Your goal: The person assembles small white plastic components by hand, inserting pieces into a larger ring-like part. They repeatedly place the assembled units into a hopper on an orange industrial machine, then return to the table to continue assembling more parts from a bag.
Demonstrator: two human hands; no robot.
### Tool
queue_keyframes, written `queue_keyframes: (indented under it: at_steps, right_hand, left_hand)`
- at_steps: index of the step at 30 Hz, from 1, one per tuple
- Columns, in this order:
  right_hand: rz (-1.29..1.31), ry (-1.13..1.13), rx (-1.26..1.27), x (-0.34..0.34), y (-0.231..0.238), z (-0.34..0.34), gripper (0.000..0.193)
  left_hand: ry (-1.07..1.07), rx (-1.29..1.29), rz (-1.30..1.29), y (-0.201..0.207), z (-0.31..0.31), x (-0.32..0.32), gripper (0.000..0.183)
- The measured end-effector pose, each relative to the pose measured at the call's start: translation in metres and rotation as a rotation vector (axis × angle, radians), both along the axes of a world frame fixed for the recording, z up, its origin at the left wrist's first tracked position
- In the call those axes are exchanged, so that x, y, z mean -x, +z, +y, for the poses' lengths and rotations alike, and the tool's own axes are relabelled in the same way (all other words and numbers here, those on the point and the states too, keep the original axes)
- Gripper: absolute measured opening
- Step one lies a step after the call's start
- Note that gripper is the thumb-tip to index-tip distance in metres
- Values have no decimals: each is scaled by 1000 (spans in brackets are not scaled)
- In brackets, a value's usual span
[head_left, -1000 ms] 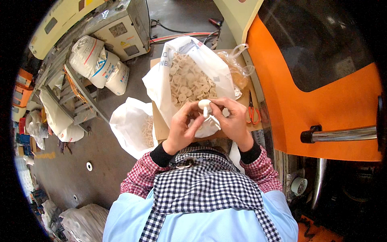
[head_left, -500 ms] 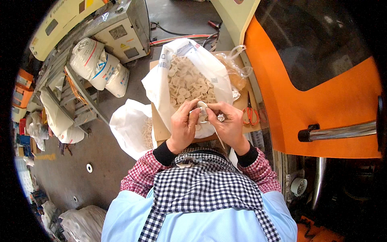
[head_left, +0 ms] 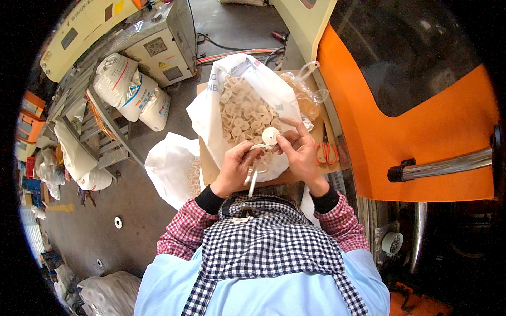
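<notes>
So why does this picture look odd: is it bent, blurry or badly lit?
Head view: black corners and bowed edges suggest a wide fisheye lens; the shiny metal handle carries glare while the lower right sinks into darkness; the pale disc at the right fingers looks fairly clear, but clutter near the left rim is hard to make out.

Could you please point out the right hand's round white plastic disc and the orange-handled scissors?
Round white plastic disc (head_left: 270,133), head view: its flat face.
Orange-handled scissors (head_left: 326,143), head view: where the handles meet.
</notes>
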State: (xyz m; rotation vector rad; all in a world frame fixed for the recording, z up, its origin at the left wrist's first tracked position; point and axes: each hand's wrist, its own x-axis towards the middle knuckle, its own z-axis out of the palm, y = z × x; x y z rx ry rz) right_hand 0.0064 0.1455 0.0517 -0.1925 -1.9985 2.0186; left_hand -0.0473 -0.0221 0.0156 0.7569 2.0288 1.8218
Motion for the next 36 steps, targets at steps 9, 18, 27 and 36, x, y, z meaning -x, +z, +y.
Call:
queue_keyframes:
  at_steps: [9, 18, 27, 36]
  right_hand:
    - [315, 255, -751, -12, 9, 31, 41]
    - [101, 247, -662, -7, -8, 36, 8]
    - [-415, 170, 273, 44, -47, 22, 20]
    - [-217, 86, -504, 113, -106, 49, 45]
  left_hand:
    - [-367, 123, -413, 12, -5, 4, 29]
    - [-49, 224, 343, 14, -5, -3, 12]
    - [226, 445, 974, -7, -21, 4, 36]
    - [427, -468, -540, 5, -24, 13, 33]
